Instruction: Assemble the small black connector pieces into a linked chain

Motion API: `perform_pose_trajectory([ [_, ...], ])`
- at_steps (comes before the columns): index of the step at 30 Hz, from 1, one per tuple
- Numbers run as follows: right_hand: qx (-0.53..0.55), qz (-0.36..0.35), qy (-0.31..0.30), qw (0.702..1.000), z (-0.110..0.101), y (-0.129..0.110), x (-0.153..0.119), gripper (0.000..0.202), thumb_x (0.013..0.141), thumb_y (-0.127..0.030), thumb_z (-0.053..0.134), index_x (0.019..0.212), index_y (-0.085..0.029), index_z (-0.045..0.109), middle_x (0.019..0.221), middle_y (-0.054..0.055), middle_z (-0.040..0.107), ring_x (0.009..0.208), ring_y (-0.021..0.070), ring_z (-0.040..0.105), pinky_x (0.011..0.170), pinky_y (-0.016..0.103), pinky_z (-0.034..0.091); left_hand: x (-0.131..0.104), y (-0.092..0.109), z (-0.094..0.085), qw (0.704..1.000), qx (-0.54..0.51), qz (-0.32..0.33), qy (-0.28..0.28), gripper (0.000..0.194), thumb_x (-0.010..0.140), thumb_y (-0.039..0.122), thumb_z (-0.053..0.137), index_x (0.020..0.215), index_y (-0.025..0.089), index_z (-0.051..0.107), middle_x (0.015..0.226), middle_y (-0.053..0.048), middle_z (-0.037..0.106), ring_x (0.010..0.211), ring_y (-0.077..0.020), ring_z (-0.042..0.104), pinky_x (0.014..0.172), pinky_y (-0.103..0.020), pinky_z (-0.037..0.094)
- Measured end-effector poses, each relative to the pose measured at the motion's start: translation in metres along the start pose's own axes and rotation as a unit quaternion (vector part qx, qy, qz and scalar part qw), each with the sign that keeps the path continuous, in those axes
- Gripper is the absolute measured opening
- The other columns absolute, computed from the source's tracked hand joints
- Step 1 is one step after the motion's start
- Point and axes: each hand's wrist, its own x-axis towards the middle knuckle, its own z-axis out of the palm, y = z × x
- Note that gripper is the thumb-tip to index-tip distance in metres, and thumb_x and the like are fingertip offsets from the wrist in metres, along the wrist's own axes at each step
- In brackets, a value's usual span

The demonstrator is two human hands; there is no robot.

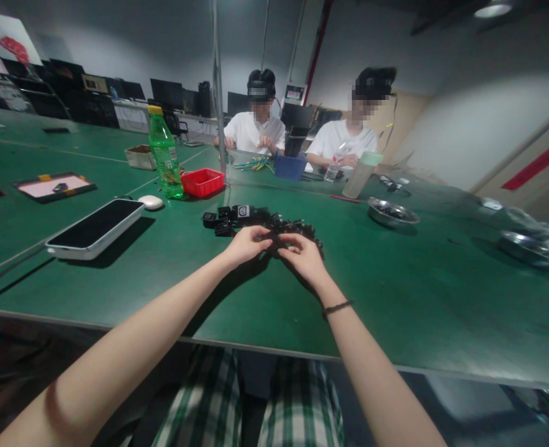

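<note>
Over the green table (386, 298), my left hand (247, 244) and my right hand (305, 256) meet with fingertips pinched close together. Something small and dark sits between them, too hidden by the fingers to name. Right behind the fingers lies a heap of small black parts (297, 225) with shiny bits among them. To the left of the heap are several black square pieces (224, 228), one with a pale printed label on top (243, 212). A dark band circles my right wrist.
A white-cased device (96, 228), a white mouse (151, 202), a green bottle (165, 155) and a red tray (204, 182) stand left. Metal bowls (393, 214) are right, near a lidded tumbler (362, 175). A blue bin (289, 167) stands before two seated people.
</note>
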Motion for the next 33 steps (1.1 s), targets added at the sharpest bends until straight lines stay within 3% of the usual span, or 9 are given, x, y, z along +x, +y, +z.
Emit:
perform_pose_trajectory([
  [8,-0.004,0.017,0.032,0.999,0.001,0.002,0.002,0.031,0.062,-0.014,0.067,0.093,-0.014,0.066,0.094,0.006,0.071,0.057,0.008,0.059,0.058,0.022,0.049,0.0,-0.002,0.002,0.999,0.037,0.01,0.018,0.014,0.074,0.013,0.066,0.088,0.013,0.067,0.083,-0.005,0.07,0.071,-0.0137,0.061,0.073,-0.029,0.05],
  [22,-0.018,0.018,0.055,0.998,0.001,0.004,0.002,0.02,0.061,-0.017,0.068,0.081,-0.015,0.065,0.076,0.002,0.069,0.062,0.0131,0.065,0.06,0.024,0.049,-0.002,0.0,-0.001,0.997,0.07,0.023,0.023,0.016,0.072,0.015,0.069,0.088,0.013,0.069,0.085,-0.005,0.072,0.066,-0.0131,0.063,0.067,-0.027,0.052],
  [28,-0.062,-0.002,0.058,0.996,0.0,-0.001,-0.002,0.017,0.062,-0.019,0.067,0.078,-0.016,0.065,0.075,0.002,0.069,0.061,0.014,0.064,0.062,0.027,0.05,-0.005,0.003,-0.002,0.993,0.11,0.037,0.039,0.025,0.082,0.035,0.061,0.093,0.015,0.071,0.083,-0.006,0.073,0.069,-0.0157,0.065,0.067,-0.026,0.051],
  [33,-0.11,-0.045,0.071,0.99,-0.001,-0.004,-0.007,0.016,0.062,-0.022,0.066,0.077,-0.017,0.064,0.075,0.003,0.068,0.063,0.0152,0.063,0.064,0.03,0.052,-0.012,0.015,-0.006,0.97,0.227,0.065,0.063,0.039,0.09,0.044,0.046,0.084,0.015,0.071,0.076,-0.005,0.071,0.071,-0.017,0.063,0.064,-0.025,0.043],
])
